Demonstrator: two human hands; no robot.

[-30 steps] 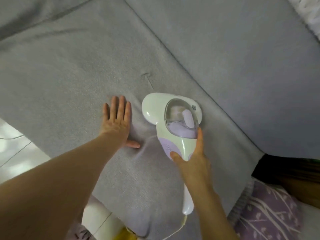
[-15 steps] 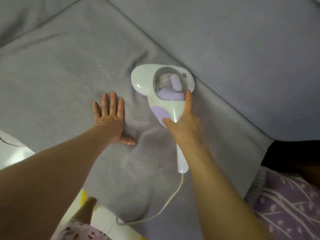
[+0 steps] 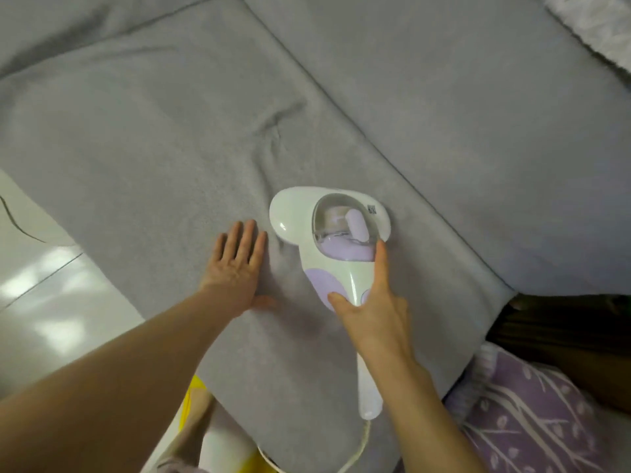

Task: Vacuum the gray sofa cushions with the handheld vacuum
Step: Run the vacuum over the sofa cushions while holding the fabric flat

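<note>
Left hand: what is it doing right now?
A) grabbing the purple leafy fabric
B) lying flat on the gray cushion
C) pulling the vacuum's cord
B: the left hand lies flat, fingers straight, on the gray seat cushion beside the handheld vacuum, which the right hand grips by its handle.

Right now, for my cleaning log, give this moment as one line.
right hand: grips handheld vacuum | left hand: flat on seat cushion | vacuum head: down on cushion
</note>
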